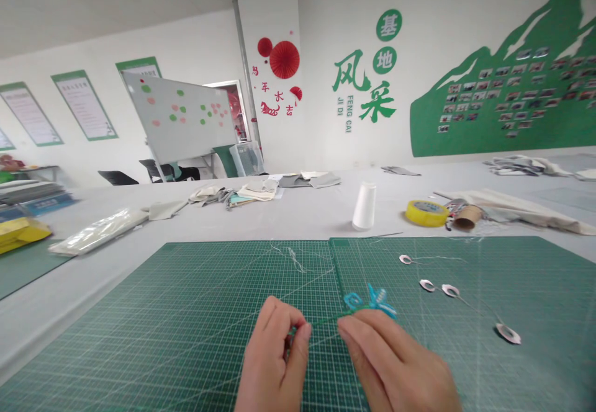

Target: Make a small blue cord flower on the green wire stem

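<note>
Beneath you, the green cutting mats (186, 313) look like smooth, matt plastic. The thin green strand (325, 321) near your twelve o'clock is dull; at one, the blue ornament (382, 303) has a slight sheen, its material hard for you to tell. Farther out at one, you have a tape roll (421, 216) in glossy yellow plastic and a tube (470, 219) of matt brown cardboard. Your twelve o'clock cloth scraps (256, 190) are matt, creased fabric; at ten, the clear bag (97, 231) is shiny plastic.

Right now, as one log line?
left hand: pinching green strand | right hand: pinching same strand | blue ornament: beside right hand | green cutting mats: under hands | white cone: upright beyond mats
</note>
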`<state>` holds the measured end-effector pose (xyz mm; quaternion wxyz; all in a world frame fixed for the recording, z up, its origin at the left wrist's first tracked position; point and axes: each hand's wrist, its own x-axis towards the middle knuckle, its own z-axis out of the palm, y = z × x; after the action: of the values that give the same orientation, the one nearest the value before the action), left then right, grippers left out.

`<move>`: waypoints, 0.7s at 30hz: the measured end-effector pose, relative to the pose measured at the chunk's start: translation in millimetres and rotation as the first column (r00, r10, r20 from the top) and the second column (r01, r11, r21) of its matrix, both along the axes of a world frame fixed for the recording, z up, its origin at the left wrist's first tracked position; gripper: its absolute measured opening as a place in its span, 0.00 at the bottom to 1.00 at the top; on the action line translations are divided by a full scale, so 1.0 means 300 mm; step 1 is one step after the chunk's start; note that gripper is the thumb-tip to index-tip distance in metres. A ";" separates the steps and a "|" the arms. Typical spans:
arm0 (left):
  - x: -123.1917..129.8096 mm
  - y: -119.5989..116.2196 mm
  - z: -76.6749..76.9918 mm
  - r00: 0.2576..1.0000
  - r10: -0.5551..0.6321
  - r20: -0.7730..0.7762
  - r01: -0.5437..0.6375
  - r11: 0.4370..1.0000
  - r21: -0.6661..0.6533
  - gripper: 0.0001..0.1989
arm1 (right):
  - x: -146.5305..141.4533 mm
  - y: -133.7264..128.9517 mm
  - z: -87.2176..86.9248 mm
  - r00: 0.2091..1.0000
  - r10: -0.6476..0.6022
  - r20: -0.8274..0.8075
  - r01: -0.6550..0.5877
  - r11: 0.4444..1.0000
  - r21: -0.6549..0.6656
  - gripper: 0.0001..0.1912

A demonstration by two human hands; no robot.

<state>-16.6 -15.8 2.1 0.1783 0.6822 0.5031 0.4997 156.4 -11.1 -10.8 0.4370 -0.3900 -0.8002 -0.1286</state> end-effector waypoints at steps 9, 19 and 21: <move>-0.036 0.004 0.029 0.973 -0.214 -0.089 0.205 0.973 -0.107 0.08 | 0.310 0.051 0.071 0.979 -0.084 -0.187 -0.004 0.904 -0.427 0.08; -0.084 0.023 0.058 0.673 -0.102 0.732 0.509 0.782 -0.359 0.11 | 0.353 0.159 -0.059 0.895 -0.090 -0.437 -0.300 0.603 -0.739 0.12; -0.085 0.026 0.055 0.536 0.002 0.844 0.527 0.781 -0.337 0.11 | 0.338 0.162 -0.079 0.901 -0.067 -0.429 -0.315 0.579 -0.752 0.13</move>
<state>-42.0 -7.9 18.7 0.6538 0.3649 0.3720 0.5487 257.8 37.4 -34.4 0.3784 -0.5042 -0.6850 0.3652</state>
